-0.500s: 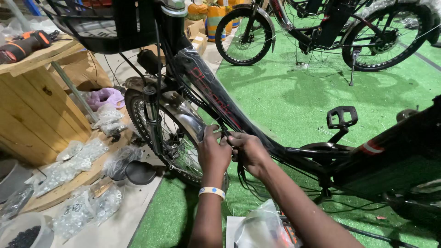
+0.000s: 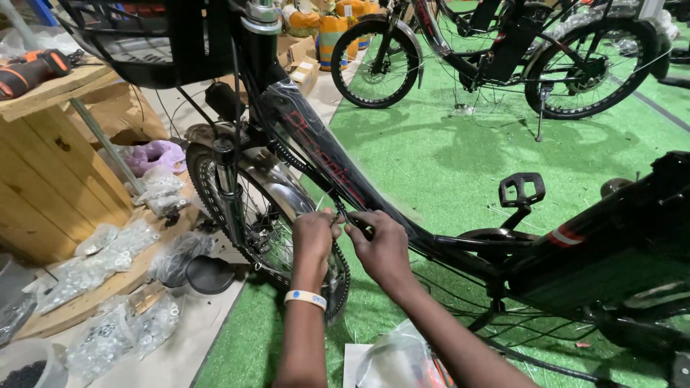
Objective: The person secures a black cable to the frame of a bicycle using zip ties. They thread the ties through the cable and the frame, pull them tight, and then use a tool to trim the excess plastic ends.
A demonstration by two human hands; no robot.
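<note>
At the middle of the view, both hands met at the black frame tube (image 2: pixel 316 154) of a bicycle. Left hand (image 2: pixel 313 236), with a pale wristband (image 2: pixel 305 297), curled nearly closed, fingertips pinching a thin cable (image 2: pixel 338 208) against the tube. Right hand (image 2: pixel 381 248), just at 3 o'clock of it, likewise curled, thumb and forefinger pinched on the same cable. Front wheel (image 2: pixel 237 215) stood at 9 o'clock of the hands, a pedal (image 2: pixel 522 189) at 2 o'clock, bags of small parts (image 2: pixel 93 251) further out at 9 o'clock.
</note>
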